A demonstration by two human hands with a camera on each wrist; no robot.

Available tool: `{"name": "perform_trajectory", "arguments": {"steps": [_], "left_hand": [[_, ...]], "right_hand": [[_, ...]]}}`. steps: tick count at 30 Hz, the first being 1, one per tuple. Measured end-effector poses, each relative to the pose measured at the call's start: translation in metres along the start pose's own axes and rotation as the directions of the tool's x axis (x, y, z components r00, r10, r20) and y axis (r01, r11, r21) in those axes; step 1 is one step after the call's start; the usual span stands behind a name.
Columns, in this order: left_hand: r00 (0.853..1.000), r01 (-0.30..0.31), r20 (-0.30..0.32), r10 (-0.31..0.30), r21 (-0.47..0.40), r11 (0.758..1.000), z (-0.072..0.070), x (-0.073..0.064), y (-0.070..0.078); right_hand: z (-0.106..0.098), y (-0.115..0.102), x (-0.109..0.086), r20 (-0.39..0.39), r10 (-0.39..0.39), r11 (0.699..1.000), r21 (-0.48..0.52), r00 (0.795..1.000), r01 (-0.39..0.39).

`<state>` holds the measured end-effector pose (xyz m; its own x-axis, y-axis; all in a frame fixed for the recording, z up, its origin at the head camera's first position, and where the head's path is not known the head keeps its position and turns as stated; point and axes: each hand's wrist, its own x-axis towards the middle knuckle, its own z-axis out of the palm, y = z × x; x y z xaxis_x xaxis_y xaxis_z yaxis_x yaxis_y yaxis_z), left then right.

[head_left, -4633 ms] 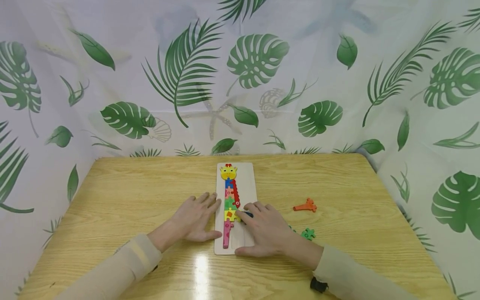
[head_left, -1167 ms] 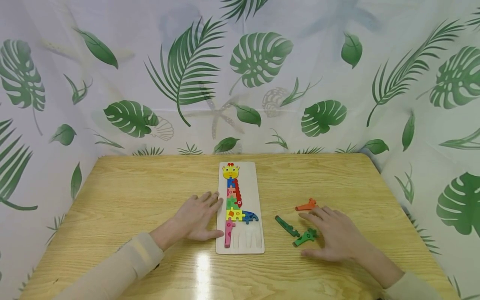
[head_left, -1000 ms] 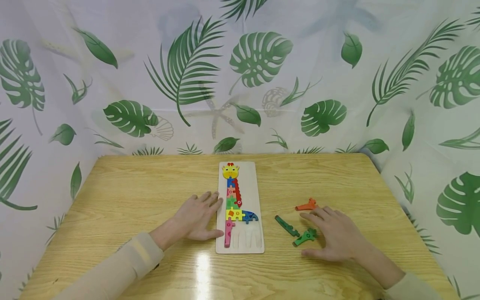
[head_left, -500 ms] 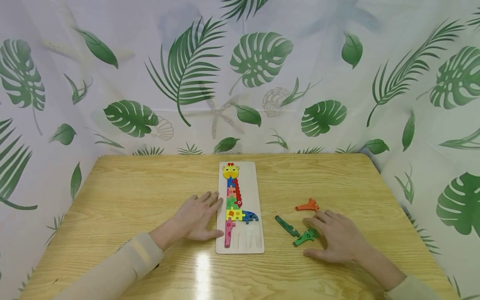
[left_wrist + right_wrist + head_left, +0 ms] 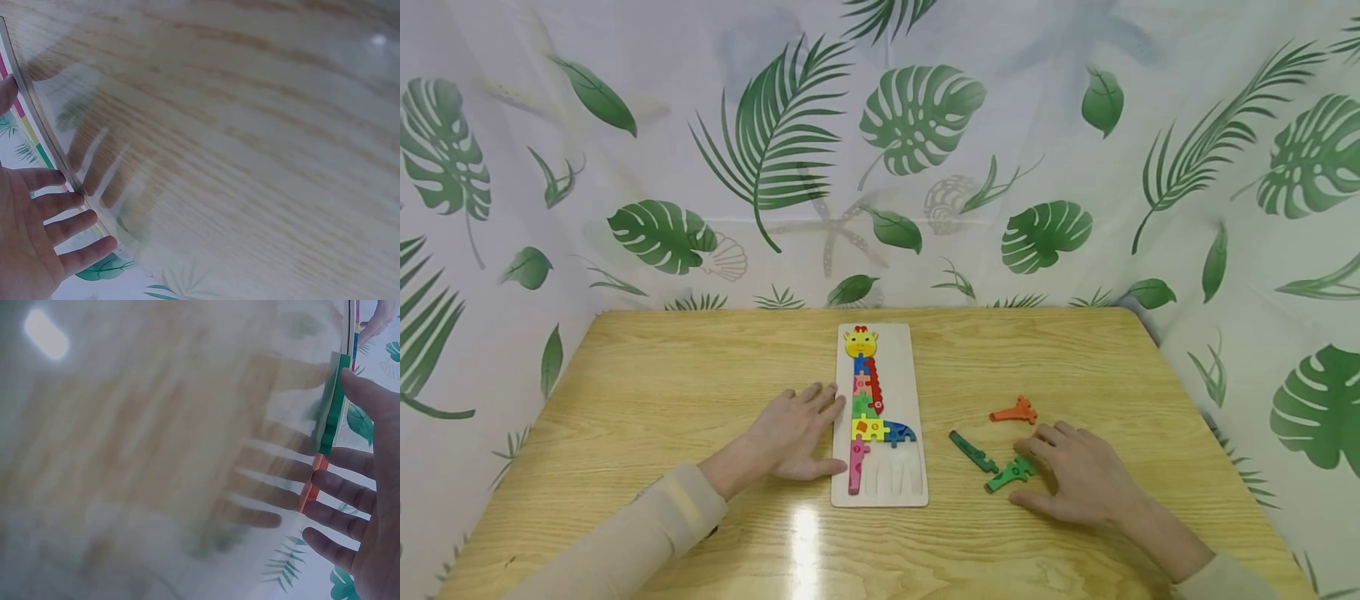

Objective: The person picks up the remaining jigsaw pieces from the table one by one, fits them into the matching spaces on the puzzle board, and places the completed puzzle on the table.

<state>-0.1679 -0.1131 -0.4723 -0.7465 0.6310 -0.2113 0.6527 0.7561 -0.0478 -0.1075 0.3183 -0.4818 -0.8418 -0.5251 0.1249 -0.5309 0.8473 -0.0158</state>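
A giraffe jigsaw on a pale wooden puzzle board (image 5: 895, 367) stands near the table's middle, with a yellow head (image 5: 861, 342), coloured neck pieces, a pink leg piece (image 5: 857, 467) and a blue rear piece (image 5: 898, 432). My left hand (image 5: 786, 437) lies spread along the board's left edge, fingertips and thumb at its rim. To the right, my right hand (image 5: 1078, 475) rests with relaxed fingers beside a bright green puzzle piece (image 5: 1011, 474), thumb and index finger close to it, gripping nothing. The right wrist view shows its fingers (image 5: 334, 515) held apart near the green and orange pieces.
A dark green puzzle piece (image 5: 972, 451) lies between the board and the bright green one. Farther back is an orange puzzle piece (image 5: 1015, 411). Pale leg-shaped recesses (image 5: 895, 479) show in the board's lower right. A leaf-print cloth (image 5: 775, 167) hangs behind the wooden table (image 5: 700, 358).
My right hand has left the board for the loose pieces at the right, and the blue rear piece now shows in the giraffe. Lately it has shifted slightly toward me. My left hand stays put.
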Motion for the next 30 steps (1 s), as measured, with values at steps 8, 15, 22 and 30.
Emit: {"name": "perform_trajectory", "arguments": {"steps": [8,15,22,30], "left_hand": [[1.0,0.005,0.007,-0.005,-0.006,1.0,-0.0007,0.0,0.0002],[1.0,0.002,0.007,-0.002,-0.006,1.0,-0.0011,-0.0002,0.0004],[1.0,0.001,0.009,-0.001,0.005,1.0,-0.0007,0.0003,0.0006],[1.0,-0.001,0.007,0.001,0.001,1.0,0.0007,0.001,0.0]], "right_hand": [[-0.0021,0.0017,-0.0012,0.01,0.021,1.0,-0.013,1.0,-0.021],[-0.0002,0.0041,-0.0025,0.001,0.015,1.0,-0.019,1.0,-0.015],[0.0007,0.0054,-0.0029,-0.013,0.008,1.0,-0.018,1.0,-0.008],[0.0025,0.0088,-0.0027,-0.049,-0.03,1.0,-0.009,0.998,0.029]]}}
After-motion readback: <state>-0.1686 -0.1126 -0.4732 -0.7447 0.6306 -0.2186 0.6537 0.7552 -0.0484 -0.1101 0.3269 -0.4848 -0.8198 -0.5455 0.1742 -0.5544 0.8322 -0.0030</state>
